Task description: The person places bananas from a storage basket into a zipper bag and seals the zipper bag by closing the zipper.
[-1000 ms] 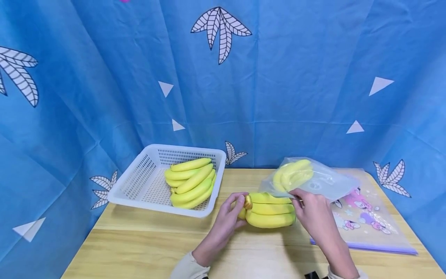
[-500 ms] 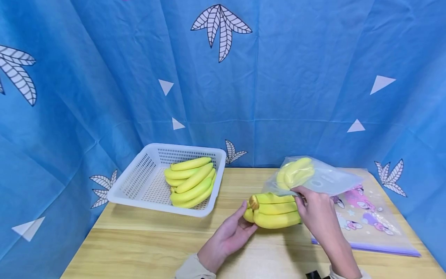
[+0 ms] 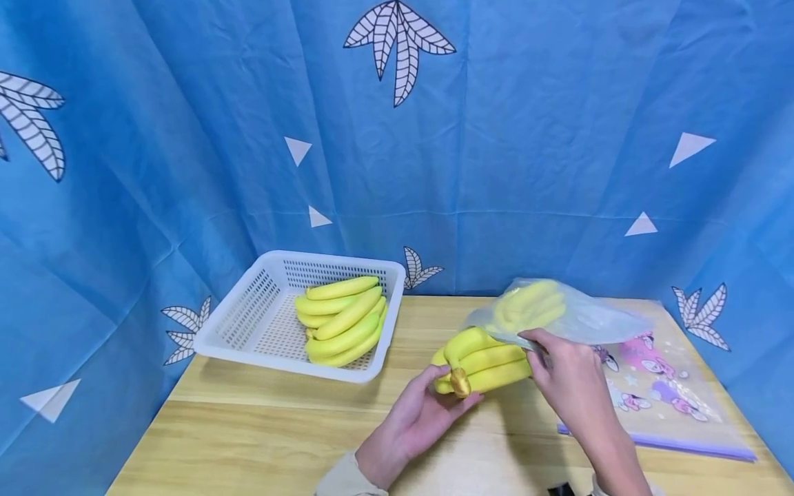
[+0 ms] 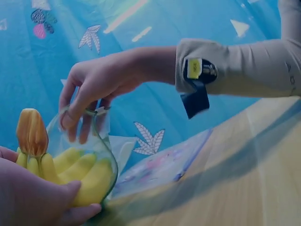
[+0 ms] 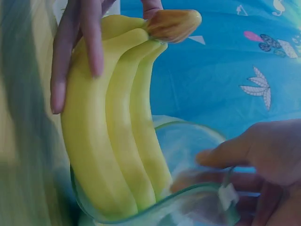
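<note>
My left hand (image 3: 414,421) holds a bunch of yellow bananas (image 3: 493,359) near its brown stem (image 5: 174,26), which points toward me. My right hand (image 3: 577,382) pinches the rim of a clear plastic bag (image 3: 598,324) and keeps its mouth apart. In the right wrist view, the lower ends of the held bananas (image 5: 113,141) sit inside the bag's mouth. Through the plastic, more bananas (image 3: 530,303) show in the head view; whether they lie in the bag or behind it is hard to tell.
A white slotted basket (image 3: 232,344) with more bananas (image 3: 347,324) stands at the left on the wooden table (image 3: 260,441). Flat at the right lies a printed zip bag (image 3: 676,399) with a purple edge. Behind hangs a blue curtain (image 3: 527,151).
The bunch has shifted right and turned, its stem swinging toward me, and has moved into the bag's mouth. My left hand has followed to the right, while my right hand keeps pinching the bag.
</note>
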A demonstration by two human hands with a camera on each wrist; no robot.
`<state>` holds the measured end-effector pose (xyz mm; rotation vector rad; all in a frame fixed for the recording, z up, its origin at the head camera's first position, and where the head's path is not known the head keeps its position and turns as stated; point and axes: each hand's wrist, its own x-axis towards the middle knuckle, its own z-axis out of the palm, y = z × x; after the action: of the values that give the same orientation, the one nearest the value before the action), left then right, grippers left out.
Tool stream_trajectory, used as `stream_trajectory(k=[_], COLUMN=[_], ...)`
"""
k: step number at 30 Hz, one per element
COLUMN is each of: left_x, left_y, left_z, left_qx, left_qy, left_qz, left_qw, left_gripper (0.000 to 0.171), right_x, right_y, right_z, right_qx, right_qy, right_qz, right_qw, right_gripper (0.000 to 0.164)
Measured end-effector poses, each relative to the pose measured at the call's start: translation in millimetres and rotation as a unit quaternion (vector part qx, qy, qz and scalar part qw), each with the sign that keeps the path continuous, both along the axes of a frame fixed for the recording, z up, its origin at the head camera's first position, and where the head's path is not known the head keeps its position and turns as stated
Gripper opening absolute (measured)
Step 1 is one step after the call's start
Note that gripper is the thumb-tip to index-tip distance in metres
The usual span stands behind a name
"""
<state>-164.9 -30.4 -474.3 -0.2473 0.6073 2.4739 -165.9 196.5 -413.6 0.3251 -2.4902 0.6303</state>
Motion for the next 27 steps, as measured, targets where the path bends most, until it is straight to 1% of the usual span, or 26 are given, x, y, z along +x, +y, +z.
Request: stream_trajectory(k=[3, 4, 7, 9, 11, 15, 17, 20, 22, 24, 27], left_x=[-0.4, -0.3, 0.5, 2.4, 4.4, 7.1, 9.3, 13.0, 14.2, 12.5, 8.4], left_y=[-1.0, -1.2, 0.3, 2.5, 5.1, 10.9, 15.1, 20.4, 23.5, 26.5, 28.8], left_z=[3.3, 4.0, 4.7, 4.8, 4.5, 1.1, -0.8, -4.1, -5.3, -5.3, -3.2], left_qx=[-0.02, -0.023, -0.033, -0.045, -0.057, -0.078, -0.083, -0.086, -0.079, -0.073, -0.08], left_qy=[0.028, 0.03, 0.041, 0.046, 0.052, 0.06, 0.062, 0.066, 0.071, 0.076, 0.091], left_qz=[0.042, 0.057, 0.09, 0.103, 0.102, 0.075, 0.065, 0.061, 0.063, 0.074, 0.101], left_qw=[0.9985, 0.9976, 0.9946, 0.9926, 0.9918, 0.9923, 0.9924, 0.9923, 0.9923, 0.9917, 0.9875], left_gripper=[0.051, 0.049, 0.05, 0.054, 0.057, 0.06, 0.06, 0.061, 0.061, 0.061, 0.062], right_x=[4.2, 5.9, 13.0, 18.9, 24.8, 34.2, 38.6, 45.5, 49.6, 52.2, 54.3], right_y=[-0.4, -0.3, 1.9, 3.8, 4.8, 0.1, -3.2, -9.0, -12.7, -14.4, -14.6], right_z=[3.5, 4.1, 2.4, -2.1, -9.1, -27.2, -35.3, -47.2, -53.8, -58.5, -58.0], right_qx=[0.01, 0.014, 0.024, 0.027, 0.023, 0.006, 0.0, -0.004, -0.003, -0.001, -0.004], right_qy=[-0.041, -0.059, -0.103, -0.113, -0.097, -0.03, 0.002, 0.041, 0.063, 0.073, 0.068], right_qz=[0.004, 0.006, 0.011, 0.004, -0.009, -0.031, -0.029, -0.008, 0.006, 0.017, 0.019], right_qw=[0.999, 0.998, 0.994, 0.993, 0.995, 0.999, 1.0, 0.999, 0.998, 0.997, 0.997], right_gripper=[0.027, 0.028, 0.034, 0.035, 0.03, 0.023, 0.026, 0.032, 0.035, 0.038, 0.04])
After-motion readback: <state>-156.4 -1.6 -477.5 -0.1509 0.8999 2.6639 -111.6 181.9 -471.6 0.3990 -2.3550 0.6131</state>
